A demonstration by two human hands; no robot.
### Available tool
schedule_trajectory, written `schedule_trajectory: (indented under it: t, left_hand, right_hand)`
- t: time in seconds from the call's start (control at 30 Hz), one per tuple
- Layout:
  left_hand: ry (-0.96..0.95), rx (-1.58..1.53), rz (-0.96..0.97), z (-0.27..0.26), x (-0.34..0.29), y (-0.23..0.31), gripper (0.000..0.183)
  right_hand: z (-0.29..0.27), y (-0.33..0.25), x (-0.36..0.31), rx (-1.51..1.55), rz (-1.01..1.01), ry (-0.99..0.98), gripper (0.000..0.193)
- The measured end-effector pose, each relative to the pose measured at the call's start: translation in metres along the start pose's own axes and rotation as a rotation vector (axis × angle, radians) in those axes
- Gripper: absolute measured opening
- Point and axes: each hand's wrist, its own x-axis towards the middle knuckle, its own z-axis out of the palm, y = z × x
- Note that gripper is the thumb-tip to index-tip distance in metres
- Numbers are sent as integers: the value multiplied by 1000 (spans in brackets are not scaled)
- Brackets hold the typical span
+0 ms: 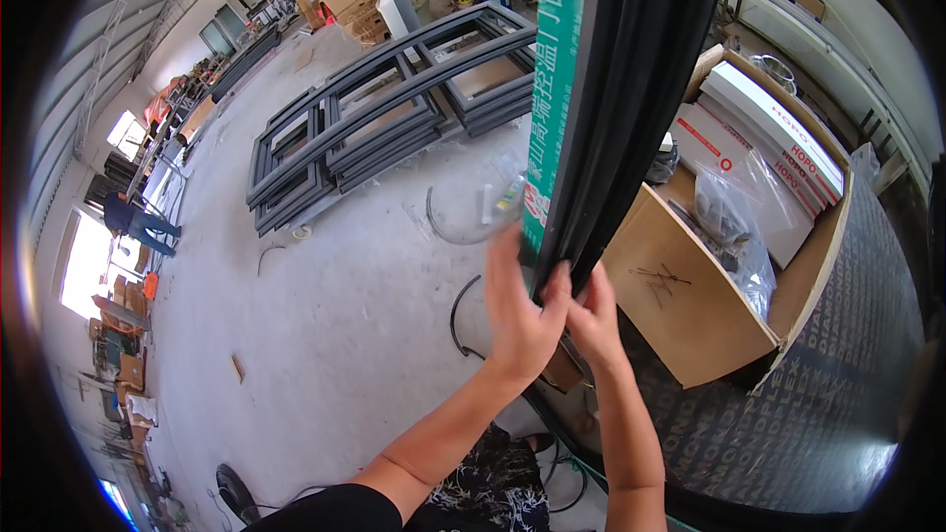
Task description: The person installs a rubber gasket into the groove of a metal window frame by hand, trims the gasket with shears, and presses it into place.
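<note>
A long dark window-frame profile (pixel 631 89) rises in front of me, with green printed protective film (pixel 554 69) along its left face. My left hand (pixel 522 305) is wrapped round the lower end of the profile from the left, its fingers slightly blurred. On the other side, my right hand (pixel 591 317) grips the same end, thumb and fingers pressed against the black grooved edge. The two hands almost touch each other. What lies behind the fingers at the profile's end is hidden.
An open cardboard box (pixel 690 305) with white cartons (pixel 769 128) and plastic bags (pixel 734 227) stands on a dark printed board (pixel 818 374) at right. Stacked grey window frames (pixel 384 103) lie on the floor. A person (pixel 138 222) is at far left. Black hose pieces (pixel 456 320) lie nearby.
</note>
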Motion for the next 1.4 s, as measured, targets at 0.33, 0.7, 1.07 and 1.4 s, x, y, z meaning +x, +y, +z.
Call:
schedule_trajectory:
  t: [0.33, 0.7, 1.07, 1.4]
  left_hand:
    - [1, 79, 56, 10, -20, -31, 44]
    - [-251, -344, -250, -8, -54, -65, 46]
    - [-11, -149, -210, 23, -63, -55, 43]
    - [89, -29, -201, 36, -72, -58, 45]
  right_hand:
    - [-12, 49, -11, 99, -60, -12, 47]
    - [-26, 66, -21, 189, 34, -40, 44]
    - [-26, 78, -9, 55, -80, -38, 35]
    - [-14, 86, -4, 10, -93, 51, 32]
